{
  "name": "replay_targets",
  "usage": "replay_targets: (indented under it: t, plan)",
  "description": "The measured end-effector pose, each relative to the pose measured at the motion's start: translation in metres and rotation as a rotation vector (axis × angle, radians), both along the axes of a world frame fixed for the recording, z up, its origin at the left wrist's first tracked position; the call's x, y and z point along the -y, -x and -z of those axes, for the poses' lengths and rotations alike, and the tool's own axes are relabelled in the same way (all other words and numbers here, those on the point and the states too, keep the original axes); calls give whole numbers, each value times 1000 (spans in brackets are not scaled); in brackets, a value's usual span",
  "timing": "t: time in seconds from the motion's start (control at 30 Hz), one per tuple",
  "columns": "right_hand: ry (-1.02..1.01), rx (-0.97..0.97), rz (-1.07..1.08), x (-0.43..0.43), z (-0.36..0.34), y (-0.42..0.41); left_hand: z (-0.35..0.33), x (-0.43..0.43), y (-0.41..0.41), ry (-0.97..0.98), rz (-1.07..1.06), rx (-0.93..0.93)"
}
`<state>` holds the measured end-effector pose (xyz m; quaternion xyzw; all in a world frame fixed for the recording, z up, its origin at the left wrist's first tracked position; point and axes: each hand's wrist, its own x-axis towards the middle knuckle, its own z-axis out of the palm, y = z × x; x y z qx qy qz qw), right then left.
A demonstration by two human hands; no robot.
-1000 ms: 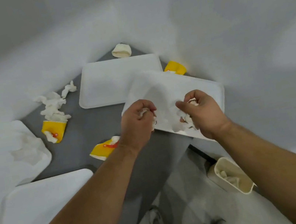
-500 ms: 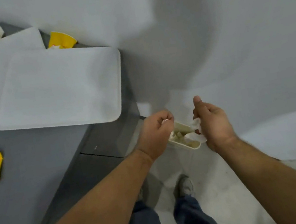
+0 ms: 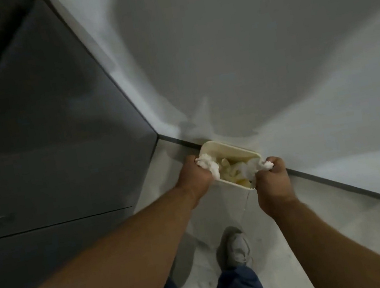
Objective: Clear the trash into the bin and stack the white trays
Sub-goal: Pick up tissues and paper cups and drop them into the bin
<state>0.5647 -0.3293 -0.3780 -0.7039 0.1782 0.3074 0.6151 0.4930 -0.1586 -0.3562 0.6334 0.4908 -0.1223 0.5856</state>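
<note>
The head-worn camera looks steeply down, close over both forearms, at the floor [image 3: 298, 238] beside a wall.

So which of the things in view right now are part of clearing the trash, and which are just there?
Part of the job:
- bin, already holding trash
- crumpled tissue in the left hand
- crumpled tissue in the right hand

Just there:
- dark cabinet side
- grey shoe
- floor
- wall

No trays are in view.
</note>
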Motion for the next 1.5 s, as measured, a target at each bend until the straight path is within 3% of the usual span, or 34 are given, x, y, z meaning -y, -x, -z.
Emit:
replay_targets:
  t: [0.17, 0.33, 0.5, 0.67, 0.83, 1.03, 1.3, 1.5]
  plan:
    - [153, 12, 0, -3, 105, -12, 102, 9, -16, -81, -51, -69]
    - [275, 114, -106, -12, 171, -24, 171, 14, -32, -27, -102, -93]
    - [302, 120, -280, -16, 201, -30, 189, 16, -29, 36, -66, -30]
    - [386, 135, -342, -6, 179, -21, 171, 5, 1, 41, -70, -14]
    - [298, 92, -260, -18, 101, -9, 105, -7, 28, -106, -63, -3]
    - [120, 230, -265, -60, -69, 0, -47, -20, 39, -262, 0, 119]
    - [-83, 453, -486, -107, -300, 2, -274, -51, 76, -365, -91, 310]
    - [-214, 553, -733, -150, -410, 40, -395, -79, 164, -462, -313, 414]
